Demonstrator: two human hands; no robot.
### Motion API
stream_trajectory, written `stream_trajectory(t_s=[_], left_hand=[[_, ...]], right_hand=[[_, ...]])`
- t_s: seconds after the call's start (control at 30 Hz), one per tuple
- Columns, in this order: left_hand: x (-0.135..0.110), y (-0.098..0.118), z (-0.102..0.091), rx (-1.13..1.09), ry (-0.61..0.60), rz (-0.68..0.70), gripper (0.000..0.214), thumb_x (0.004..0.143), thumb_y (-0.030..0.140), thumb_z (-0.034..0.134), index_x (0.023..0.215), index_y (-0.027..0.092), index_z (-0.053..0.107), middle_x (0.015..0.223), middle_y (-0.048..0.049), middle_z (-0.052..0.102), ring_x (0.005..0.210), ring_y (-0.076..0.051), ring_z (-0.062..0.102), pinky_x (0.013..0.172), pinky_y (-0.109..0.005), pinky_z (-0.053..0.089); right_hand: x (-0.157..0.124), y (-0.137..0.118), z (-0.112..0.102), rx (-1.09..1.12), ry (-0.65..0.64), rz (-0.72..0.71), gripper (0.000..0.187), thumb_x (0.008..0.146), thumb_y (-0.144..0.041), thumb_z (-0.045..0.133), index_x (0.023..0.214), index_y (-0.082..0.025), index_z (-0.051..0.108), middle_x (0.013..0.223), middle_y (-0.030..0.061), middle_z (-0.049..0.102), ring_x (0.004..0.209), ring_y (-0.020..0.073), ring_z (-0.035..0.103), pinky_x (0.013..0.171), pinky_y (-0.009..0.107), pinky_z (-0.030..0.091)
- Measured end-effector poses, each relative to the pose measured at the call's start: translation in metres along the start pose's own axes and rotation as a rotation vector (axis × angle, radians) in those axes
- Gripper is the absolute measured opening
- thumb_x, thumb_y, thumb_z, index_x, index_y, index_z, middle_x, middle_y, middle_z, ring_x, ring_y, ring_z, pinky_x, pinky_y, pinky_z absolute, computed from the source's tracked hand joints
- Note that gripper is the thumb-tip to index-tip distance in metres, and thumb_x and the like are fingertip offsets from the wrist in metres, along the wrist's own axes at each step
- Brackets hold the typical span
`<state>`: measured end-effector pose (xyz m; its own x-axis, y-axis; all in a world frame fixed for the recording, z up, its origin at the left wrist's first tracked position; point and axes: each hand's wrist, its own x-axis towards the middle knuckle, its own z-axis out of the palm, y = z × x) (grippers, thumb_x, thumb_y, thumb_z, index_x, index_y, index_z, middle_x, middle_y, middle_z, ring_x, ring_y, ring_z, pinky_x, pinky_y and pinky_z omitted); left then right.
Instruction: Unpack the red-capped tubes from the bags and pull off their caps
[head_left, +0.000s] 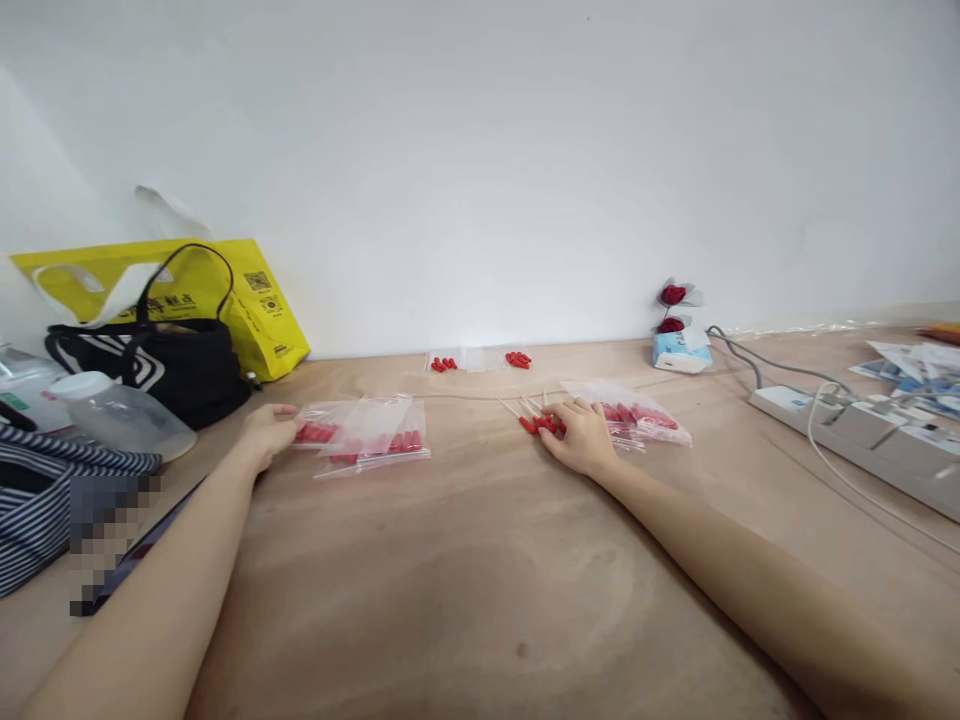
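With our left hand (266, 437) at the bags (390, 412) and right hand (581, 435) over the red sticks (527, 425) on the table (450, 570), both grips unclear to us, we should press lightly so none roll away.

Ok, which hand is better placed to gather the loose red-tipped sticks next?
Probably the right: the right hand is already over the red-tipped sticks, while the left hand is across the table, by the left-side clear bags.
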<state>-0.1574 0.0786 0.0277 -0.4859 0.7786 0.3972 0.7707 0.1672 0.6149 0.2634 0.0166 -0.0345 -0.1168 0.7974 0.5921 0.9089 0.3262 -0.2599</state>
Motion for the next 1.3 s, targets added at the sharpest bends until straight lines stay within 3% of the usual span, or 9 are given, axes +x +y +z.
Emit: stream_trajectory(t_s=[0.13,0.33,0.4,0.53,0.63,0.77,0.93,1.13,1.3], left_hand=[[-0.004,0.018,-0.016,0.068,0.048,-0.021,0.028,0.051,0.003,0.065,0.075,0.014,0.058,0.048,0.0059,0.042,0.057,-0.016,0.043,0.067,-0.035,0.041],[-0.03,0.064,-0.024,-0.021,0.245,0.148,0.035,0.071,0.006,0.046,0.104,0.017,0.051,0.066,0.0012,0.037,0.091,-0.021,0.042,0.089,-0.037,0.032],[-0.045,0.079,-0.011,-0.183,0.182,0.17,0.033,0.073,0.008,0.042,0.105,0.015,0.051,0.062,0.0023,0.035,0.082,-0.019,0.045,0.086,-0.036,0.034],[-0.089,0.097,0.031,-0.306,-0.072,0.199,0.027,0.076,0.014,0.039,0.096,0.017,0.056,0.058,0.0037,0.042,0.056,-0.013,0.046,0.059,-0.025,0.041],[-0.124,0.1,0.059,-0.363,-0.247,0.217,0.025,0.075,0.015,0.038,0.086,0.017,0.06,0.056,0.0029,0.049,0.05,-0.012,0.047,0.051,-0.022,0.04],[-0.151,0.093,0.075,-0.357,-0.353,0.262,0.021,0.074,0.018,0.041,0.08,0.017,0.061,0.063,0.0004,0.054,0.062,-0.014,0.052,0.06,-0.026,0.042],[-0.155,0.087,0.075,-0.298,-0.399,0.307,0.017,0.071,0.028,0.051,0.081,0.02,0.062,0.069,-0.0001,0.051,0.069,-0.016,0.051,0.068,-0.03,0.042],[-0.164,0.091,0.066,-0.192,-0.401,0.429,0.021,0.071,0.031,0.055,0.087,0.02,0.059,0.081,-0.0027,0.048,0.073,-0.017,0.05,0.071,-0.032,0.043],[-0.17,0.094,0.058,-0.096,-0.304,0.622,0.021,0.07,0.032,0.057,0.088,0.021,0.059,0.099,-0.0067,0.047,0.096,-0.024,0.048,0.084,-0.039,0.04]], right_hand=[[0.002,-0.002,0.002,0.04,0.064,0.04,0.015,0.074,-0.034,0.053,0.078,-0.021,0.06,0.072,0.0006,0.063,0.077,0.0174,0.05,0.067,0.029,0.022],[0.006,-0.004,0.009,-0.002,0.056,0.01,0.017,0.07,-0.038,0.061,0.07,-0.021,0.058,0.072,-0.0001,0.064,0.078,0.0175,0.048,0.068,0.03,0.02],[0.007,-0.005,0.01,-0.017,0.023,-0.013,0.019,0.07,-0.041,0.062,0.071,-0.022,0.06,0.073,0.0001,0.064,0.08,0.0179,0.048,0.068,0.031,0.019],[0.007,-0.006,0.009,-0.03,-0.015,-0.034,0.025,0.071,-0.047,0.059,0.076,-0.023,0.063,0.075,0.0019,0.065,0.081,0.019,0.047,0.069,0.032,0.019],[0.006,-0.006,0.005,-0.068,-0.03,-0.028,0.025,0.072,-0.047,0.057,0.081,-0.023,0.063,0.076,0.0031,0.065,0.081,0.0199,0.047,0.069,0.032,0.019],[0.006,-0.006,0.003,-0.106,-0.075,-0.027,0.019,0.074,-0.038,0.056,0.084,-0.024,0.063,0.077,0.0034,0.065,0.082,0.0204,0.047,0.068,0.032,0.019],[0.008,-0.007,0.005,-0.077,-0.074,0.009,0.019,0.076,-0.037,0.052,0.084,-0.023,0.062,0.077,0.0033,0.066,0.082,0.0205,0.048,0.069,0.032,0.019],[0.007,-0.007,0.006,-0.018,0.021,0.122,0.02,0.077,-0.04,0.052,0.079,-0.023,0.063,0.074,0.0023,0.065,0.079,0.0193,0.05,0.068,0.032,0.02],[0.005,-0.005,0.004,-0.067,0.019,0.138,0.025,0.075,-0.046,0.053,0.076,-0.023,0.063,0.074,0.0026,0.063,0.078,0.0195,0.05,0.068,0.032,0.02]])
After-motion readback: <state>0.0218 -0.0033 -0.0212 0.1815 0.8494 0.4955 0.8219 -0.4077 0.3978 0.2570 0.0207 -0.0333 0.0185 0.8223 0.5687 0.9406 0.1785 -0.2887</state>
